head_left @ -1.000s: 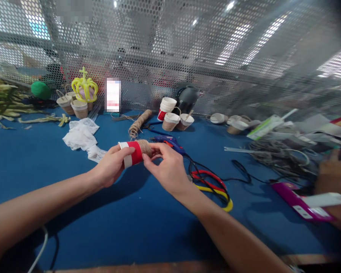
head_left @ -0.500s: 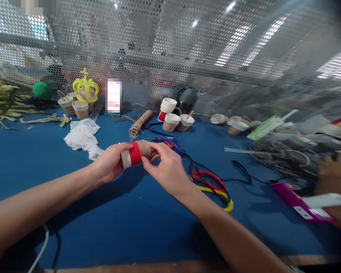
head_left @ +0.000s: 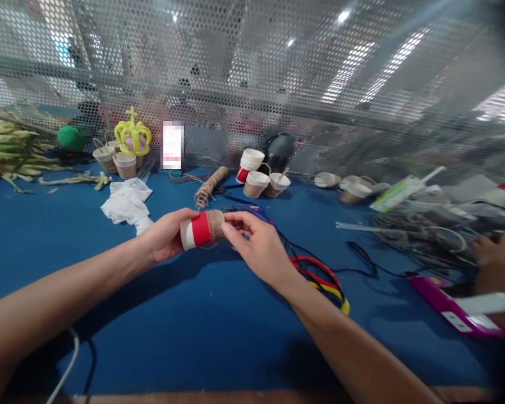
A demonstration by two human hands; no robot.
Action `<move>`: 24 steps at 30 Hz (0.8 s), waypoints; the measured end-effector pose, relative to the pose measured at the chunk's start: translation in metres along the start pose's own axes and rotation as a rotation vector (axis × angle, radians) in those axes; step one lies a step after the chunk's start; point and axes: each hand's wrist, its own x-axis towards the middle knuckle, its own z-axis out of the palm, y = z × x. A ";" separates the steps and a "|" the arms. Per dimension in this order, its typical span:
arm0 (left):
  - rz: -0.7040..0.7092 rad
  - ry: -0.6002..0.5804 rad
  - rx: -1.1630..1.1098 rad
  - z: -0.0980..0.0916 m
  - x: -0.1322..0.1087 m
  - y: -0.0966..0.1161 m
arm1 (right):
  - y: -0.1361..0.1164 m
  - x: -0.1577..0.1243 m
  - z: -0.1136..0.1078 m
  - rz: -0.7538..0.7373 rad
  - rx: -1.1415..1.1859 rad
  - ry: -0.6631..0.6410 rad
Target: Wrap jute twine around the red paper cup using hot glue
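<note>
one white cloth (head_left: 127,201) lies left of my left hand (head_left: 168,233), whose curled fingers hold one red-and-white paper cup (head_left: 201,229) on its side above the blue table (head_left: 185,331). behind rests one twine spool (head_left: 211,187). my right hand (head_left: 258,241), nearly closed, pinches the cup's base, where twine (head_left: 216,224) is wound: i judge this the winding step, the next move calling for even tension. beyond: one blue glue gun (head_left: 255,211), two wrapped cups (head_left: 256,191).

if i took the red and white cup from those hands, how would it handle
The cup looks papery and round, so probably light and apt to roll. The coarse twine around one end likely makes it less slippery.
</note>
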 end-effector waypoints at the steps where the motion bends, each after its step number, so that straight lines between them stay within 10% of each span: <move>1: 0.000 -0.019 0.008 0.000 0.000 0.000 | -0.001 -0.001 -0.002 0.038 0.015 -0.005; 8: 0.184 -0.214 0.183 -0.005 -0.004 -0.004 | 0.007 -0.018 -0.003 0.195 0.223 -0.084; 16: 0.034 -0.339 0.161 -0.016 0.004 0.000 | 0.016 -0.023 0.001 -0.226 -0.034 -0.072; 24: 0.225 -0.273 0.324 -0.016 0.004 -0.004 | 0.020 -0.025 0.004 -0.251 -0.068 -0.094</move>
